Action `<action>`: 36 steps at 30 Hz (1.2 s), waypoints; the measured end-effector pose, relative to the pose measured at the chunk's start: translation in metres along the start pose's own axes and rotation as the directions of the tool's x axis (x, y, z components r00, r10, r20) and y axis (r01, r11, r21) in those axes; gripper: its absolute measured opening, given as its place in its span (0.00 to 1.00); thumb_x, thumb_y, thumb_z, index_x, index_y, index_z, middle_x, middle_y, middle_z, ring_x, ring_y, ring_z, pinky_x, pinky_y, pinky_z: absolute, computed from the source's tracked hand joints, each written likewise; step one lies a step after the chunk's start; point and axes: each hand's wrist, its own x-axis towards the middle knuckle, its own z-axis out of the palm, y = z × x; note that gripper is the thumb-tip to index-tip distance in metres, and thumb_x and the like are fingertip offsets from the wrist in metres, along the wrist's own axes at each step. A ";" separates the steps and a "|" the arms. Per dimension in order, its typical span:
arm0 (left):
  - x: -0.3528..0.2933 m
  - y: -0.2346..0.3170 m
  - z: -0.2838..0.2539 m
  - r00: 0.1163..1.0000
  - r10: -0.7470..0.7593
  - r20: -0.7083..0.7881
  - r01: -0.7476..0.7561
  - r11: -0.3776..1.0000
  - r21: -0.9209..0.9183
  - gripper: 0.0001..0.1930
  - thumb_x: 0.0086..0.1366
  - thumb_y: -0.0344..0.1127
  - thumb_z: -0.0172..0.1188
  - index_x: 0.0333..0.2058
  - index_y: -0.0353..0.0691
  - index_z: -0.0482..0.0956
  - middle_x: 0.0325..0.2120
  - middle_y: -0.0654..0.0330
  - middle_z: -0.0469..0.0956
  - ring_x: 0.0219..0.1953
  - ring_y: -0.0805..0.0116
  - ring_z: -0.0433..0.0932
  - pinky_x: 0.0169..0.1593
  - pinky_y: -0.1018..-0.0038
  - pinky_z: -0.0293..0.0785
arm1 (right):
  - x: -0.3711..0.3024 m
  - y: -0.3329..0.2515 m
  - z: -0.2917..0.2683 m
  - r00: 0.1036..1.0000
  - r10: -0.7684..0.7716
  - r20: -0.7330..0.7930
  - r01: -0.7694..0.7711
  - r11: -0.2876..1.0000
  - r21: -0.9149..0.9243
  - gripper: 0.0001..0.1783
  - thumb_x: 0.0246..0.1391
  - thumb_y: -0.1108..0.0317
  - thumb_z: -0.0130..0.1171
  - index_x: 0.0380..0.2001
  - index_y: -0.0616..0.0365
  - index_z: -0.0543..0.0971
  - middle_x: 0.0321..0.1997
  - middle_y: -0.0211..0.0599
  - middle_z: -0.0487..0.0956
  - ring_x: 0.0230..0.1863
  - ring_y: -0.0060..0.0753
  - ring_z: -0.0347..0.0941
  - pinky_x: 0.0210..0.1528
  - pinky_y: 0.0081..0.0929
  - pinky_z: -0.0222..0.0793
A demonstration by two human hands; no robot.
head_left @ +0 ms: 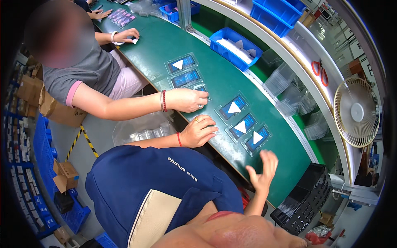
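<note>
My left hand is at the table's near edge, its fingers curled together. A small pale bit shows at its fingertips, too small to name. My right hand is raised at the edge farther right, thumb and fingers apart, holding nothing. Three clear plastic trays lie in front of my hands: the left tray, the middle tray and the right tray. Each holds a dark blue rectangular panel with a white triangular piece on it. The right tray is nearest my right hand.
A co-worker's hand reaches over similar trays at left. Beyond the green table are a blue bin of white pieces, stacked clear trays, red scissors and a fan. Black trays stand at right.
</note>
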 end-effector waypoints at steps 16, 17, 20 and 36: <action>-0.012 -0.028 -0.024 0.930 -0.232 -0.286 0.323 0.887 0.329 0.12 0.49 0.35 0.66 0.34 0.45 0.80 0.45 0.57 0.70 0.53 0.55 0.64 0.56 0.55 0.54 | 0.064 0.009 0.051 0.897 0.024 0.442 0.122 0.946 -0.300 0.49 0.30 0.38 0.68 0.61 0.33 0.67 0.71 0.50 0.47 0.71 0.60 0.37 0.66 0.65 0.29; -0.013 -0.033 -0.026 0.932 -0.245 -0.268 0.328 0.884 0.332 0.13 0.49 0.36 0.65 0.36 0.46 0.79 0.47 0.56 0.69 0.55 0.53 0.62 0.57 0.55 0.53 | 0.065 0.007 0.053 0.898 0.023 0.439 0.120 0.948 -0.296 0.48 0.31 0.39 0.68 0.61 0.33 0.67 0.71 0.49 0.47 0.71 0.60 0.37 0.66 0.65 0.29; -0.005 -0.041 -0.032 0.919 -0.290 -0.266 0.369 0.871 0.324 0.14 0.51 0.38 0.65 0.38 0.47 0.78 0.48 0.55 0.68 0.57 0.52 0.60 0.58 0.55 0.53 | 0.067 0.004 0.055 0.900 0.026 0.435 0.114 0.949 -0.295 0.47 0.32 0.40 0.68 0.61 0.34 0.67 0.71 0.49 0.47 0.71 0.60 0.37 0.66 0.66 0.29; 0.018 -0.115 -0.053 0.792 -0.595 -0.137 0.588 0.683 0.434 0.29 0.56 0.53 0.60 0.54 0.47 0.69 0.61 0.42 0.55 0.65 0.38 0.48 0.63 0.41 0.43 | 0.111 -0.024 0.103 0.905 -0.051 0.423 0.164 0.958 -0.235 0.41 0.39 0.39 0.64 0.60 0.31 0.67 0.70 0.50 0.50 0.71 0.60 0.38 0.63 0.72 0.29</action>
